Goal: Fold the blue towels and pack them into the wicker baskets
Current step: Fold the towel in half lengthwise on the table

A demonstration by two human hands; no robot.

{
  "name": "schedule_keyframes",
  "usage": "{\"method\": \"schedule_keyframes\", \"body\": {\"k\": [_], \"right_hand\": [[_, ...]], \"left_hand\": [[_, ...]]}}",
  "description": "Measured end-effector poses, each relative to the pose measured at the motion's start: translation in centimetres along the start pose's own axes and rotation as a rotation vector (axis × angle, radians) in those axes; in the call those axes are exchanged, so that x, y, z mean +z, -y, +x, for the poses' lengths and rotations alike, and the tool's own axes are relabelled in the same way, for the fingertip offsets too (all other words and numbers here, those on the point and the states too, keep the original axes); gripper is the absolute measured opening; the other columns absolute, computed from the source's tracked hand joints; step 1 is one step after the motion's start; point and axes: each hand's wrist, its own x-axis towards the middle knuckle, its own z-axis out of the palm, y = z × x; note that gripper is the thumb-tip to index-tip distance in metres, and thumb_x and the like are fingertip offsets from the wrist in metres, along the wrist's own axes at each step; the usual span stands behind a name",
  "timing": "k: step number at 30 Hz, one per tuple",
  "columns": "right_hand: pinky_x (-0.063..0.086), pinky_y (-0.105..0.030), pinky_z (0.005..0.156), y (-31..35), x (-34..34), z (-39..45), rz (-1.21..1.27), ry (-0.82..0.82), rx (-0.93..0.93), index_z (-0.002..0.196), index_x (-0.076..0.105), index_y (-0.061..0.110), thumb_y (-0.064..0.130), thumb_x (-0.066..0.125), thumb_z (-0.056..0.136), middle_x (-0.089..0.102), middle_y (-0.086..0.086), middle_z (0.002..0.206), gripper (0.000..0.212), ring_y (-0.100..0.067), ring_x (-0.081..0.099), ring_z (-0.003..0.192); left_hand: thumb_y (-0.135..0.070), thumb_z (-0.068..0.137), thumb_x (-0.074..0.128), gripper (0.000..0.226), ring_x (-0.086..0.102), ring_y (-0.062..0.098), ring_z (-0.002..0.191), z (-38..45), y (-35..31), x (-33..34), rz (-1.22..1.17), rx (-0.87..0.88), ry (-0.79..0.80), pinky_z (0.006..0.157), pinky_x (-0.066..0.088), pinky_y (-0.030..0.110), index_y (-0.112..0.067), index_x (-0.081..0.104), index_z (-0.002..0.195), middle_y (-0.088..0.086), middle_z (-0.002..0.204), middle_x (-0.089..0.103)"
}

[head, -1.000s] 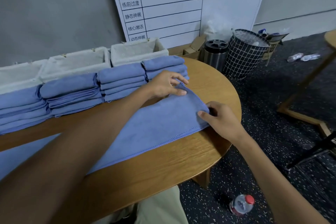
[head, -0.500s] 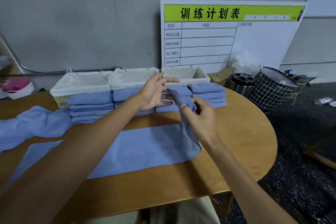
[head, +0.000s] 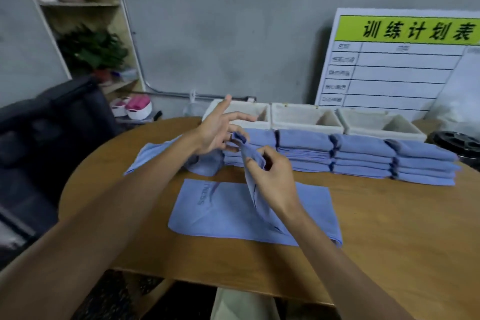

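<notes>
A blue towel (head: 223, 208) lies on the wooden table, its right end lifted and carried leftward over the rest. My left hand (head: 218, 132) pinches the far corner of that lifted end, the other fingers spread. My right hand (head: 272, 176) pinches the near corner just below it. Several stacks of folded blue towels (head: 363, 156) stand in a row behind. Three white-lined wicker baskets (head: 306, 118) sit along the table's far edge behind the stacks. A crumpled blue towel (head: 166, 153) lies to the left, partly hidden by my left arm.
The oval wooden table (head: 389, 228) has bare surface at the right and front. A dark chair (head: 52, 125) stands at the left. A white planning board (head: 400, 65) leans on the wall behind the baskets, and a shelf (head: 85, 34) with plants stands at back left.
Both hands lifted the towel's right end off the table and carried it leftward over the rest. The view swung left, bringing the chair and shelf into sight.
</notes>
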Motion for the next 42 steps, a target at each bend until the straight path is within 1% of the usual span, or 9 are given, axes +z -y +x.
{"method": "schedule_keyframes", "body": {"k": [6,11,16,19,21,24,28,36,42], "right_hand": [[0.030,-0.029,0.057,-0.8,6.6,-0.8,0.056,0.109,0.050,0.075,0.043,-0.003,0.010,0.065,0.088,0.046,-0.024,0.072,0.028,-0.018,0.038,0.062],[0.044,-0.027,0.060,-2.4,10.6,-2.1,-0.016,0.265,0.082,0.077,0.057,0.007,0.028,0.067,0.090,0.056,-0.006,0.068,0.027,-0.009,0.051,0.060],[0.052,-0.034,0.073,-5.5,7.7,-2.6,-0.197,0.262,0.047,0.078,0.065,0.022,0.068,0.045,0.088,0.068,0.009,0.076,0.051,-0.005,0.063,0.074],[0.048,-0.037,0.069,-8.2,2.4,-1.6,-0.384,0.025,-0.020,0.083,0.064,0.021,0.043,0.052,0.097,0.066,0.005,0.080,0.028,-0.016,0.061,0.077],[0.048,-0.040,0.077,-10.1,-0.6,-1.9,-0.621,0.033,-0.048,0.100,0.067,0.020,0.039,0.043,0.097,0.069,-0.003,0.103,0.031,-0.027,0.064,0.096],[0.031,-0.048,0.109,-12.2,-3.3,-3.8,-0.963,0.308,-0.069,0.143,0.049,0.027,0.053,0.009,0.094,0.042,0.000,0.155,0.068,-0.025,0.036,0.144],[-0.001,-0.049,0.121,-12.3,-5.2,-4.1,-1.069,0.485,0.064,0.158,0.007,0.039,0.065,0.001,0.094,-0.004,0.007,0.167,0.069,-0.021,-0.008,0.153],[-0.006,-0.049,0.123,-12.5,-6.1,-4.0,-1.047,0.445,0.116,0.157,0.005,0.041,0.075,0.007,0.091,-0.007,0.009,0.167,0.075,-0.021,-0.012,0.153],[-0.005,-0.050,0.123,-12.9,-6.8,-4.1,-1.031,0.424,0.128,0.157,0.005,0.040,0.078,0.004,0.087,-0.008,0.010,0.166,0.080,-0.019,-0.012,0.153]], "left_hand": [[-0.067,0.099,0.008,0.083,0.039,0.015,0.046,-2.7,2.2,-4.5,0.094,0.011,-0.108,0.042,0.035,0.021,-0.011,0.063,0.127,0.021,0.079,0.061],[-0.065,0.100,0.017,0.076,0.036,0.017,0.049,-4.1,5.9,-6.9,0.260,-0.035,-0.193,0.049,0.027,0.026,-0.012,0.068,0.117,0.011,0.068,0.067],[-0.070,0.091,0.035,0.065,0.064,0.023,0.068,-5.8,11.9,-6.0,0.897,0.054,-0.516,0.072,0.053,0.044,-0.018,0.064,0.067,0.004,0.065,0.067],[-0.045,0.096,0.037,0.044,0.059,0.026,0.079,-5.0,12.5,-0.9,1.039,0.366,-0.560,0.073,0.049,0.042,-0.019,0.072,0.092,0.003,0.079,0.070],[-0.046,0.098,0.038,0.043,0.059,0.025,0.108,-4.0,13.2,4.0,1.074,0.374,-0.431,0.092,0.047,0.044,-0.028,0.067,0.124,-0.002,0.119,0.069],[-0.058,0.104,0.025,0.058,0.009,0.021,0.154,-3.4,15.8,8.1,1.286,0.058,-0.171,0.120,0.014,0.056,-0.038,0.021,0.158,-0.007,0.168,0.011],[-0.072,0.097,0.017,0.070,-0.013,0.019,0.154,-3.5,16.4,8.3,1.361,-0.082,-0.169,0.121,-0.003,0.060,-0.042,0.003,0.159,-0.013,0.167,-0.013],[-0.093,0.065,-0.015,0.108,-0.005,0.025,0.155,-5.8,17.0,3.4,1.419,-0.213,-0.353,0.121,0.003,0.059,-0.042,0.004,0.158,-0.005,0.168,-0.007],[-0.078,0.088,0.013,0.082,-0.009,0.019,0.155,-7.3,16.8,2.0,1.407,-0.255,-0.381,0.121,0.004,0.058,-0.040,0.005,0.159,-0.005,0.168,-0.009]]}}
